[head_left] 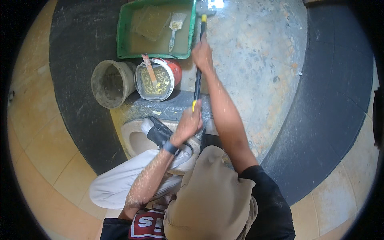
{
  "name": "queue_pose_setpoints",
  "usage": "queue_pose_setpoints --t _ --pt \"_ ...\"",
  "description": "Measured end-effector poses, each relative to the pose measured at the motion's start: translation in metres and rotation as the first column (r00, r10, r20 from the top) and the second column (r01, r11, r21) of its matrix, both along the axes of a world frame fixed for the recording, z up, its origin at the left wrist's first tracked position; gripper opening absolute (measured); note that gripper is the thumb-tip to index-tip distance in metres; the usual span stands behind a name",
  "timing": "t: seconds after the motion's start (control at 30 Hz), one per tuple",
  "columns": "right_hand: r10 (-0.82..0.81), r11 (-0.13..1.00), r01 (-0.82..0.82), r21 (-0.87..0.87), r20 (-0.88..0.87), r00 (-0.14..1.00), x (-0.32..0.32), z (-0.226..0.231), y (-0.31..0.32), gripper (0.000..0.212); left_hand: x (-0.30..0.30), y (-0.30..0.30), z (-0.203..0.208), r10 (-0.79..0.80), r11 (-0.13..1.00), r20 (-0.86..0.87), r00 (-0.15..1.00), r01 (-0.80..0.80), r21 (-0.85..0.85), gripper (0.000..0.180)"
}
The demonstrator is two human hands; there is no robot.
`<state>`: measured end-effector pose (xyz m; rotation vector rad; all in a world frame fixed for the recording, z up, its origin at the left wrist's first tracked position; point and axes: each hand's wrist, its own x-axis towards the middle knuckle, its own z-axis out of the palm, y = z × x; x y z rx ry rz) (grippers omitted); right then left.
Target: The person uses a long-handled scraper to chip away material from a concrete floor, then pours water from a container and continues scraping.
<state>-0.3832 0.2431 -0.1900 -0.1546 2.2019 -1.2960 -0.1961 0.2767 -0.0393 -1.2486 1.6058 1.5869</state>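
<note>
While the black pole [197,86] stands upper centre, the left hand [189,123] wraps its lower end, the right hand [203,57] its upper part; it looks stiff, fairly light, best held at both places; the green tub's rim [193,28] crowds its left; mottled floor [256,72] opens rightward.

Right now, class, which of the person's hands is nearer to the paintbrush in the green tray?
Right. The right hand grips the black handle just outside the green tray, right of and below the paintbrush in view. The left hand grips lower down, farther from it.
</note>
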Motion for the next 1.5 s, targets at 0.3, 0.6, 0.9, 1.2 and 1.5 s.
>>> queue_pose_setpoints --t 0.3,0.6,0.9,1.2,1.5 --pt "0.07 0.994 -0.078 0.072 0.1 0.992 0.082 0.013 0.03 0.06 0.068 0.03 0.035 0.035 0.998 0.076 0.996 -0.039 0.054 0.072" --pt "0.034 0.999 -0.03 -0.031 0.158 0.987 -0.009 0.033 -0.015 0.062 -0.012 -0.013 0.007 0.136 0.984 0.075 0.988 -0.144 0.102 0.069" --pt "0.09 0.993 -0.096 0.076 0.083 0.993 0.106 0.01 0.039 0.059 0.085 0.049 0.035 0.068 0.997 0.139 0.988 -0.073 0.036 0.078" --pt "0.059 0.995 -0.057 0.084 -0.029 0.998 -0.028 -0.015 -0.016 0.061 -0.031 -0.009 0.005 0.239 0.942 0.079 0.968 -0.251 0.223 0.065" --pt "0.144 0.979 -0.159 0.127 0.115 0.983 0.088 0.025 0.04 0.057 0.082 0.063 0.028 0.186 0.979 0.027 0.982 -0.188 0.081 0.073"
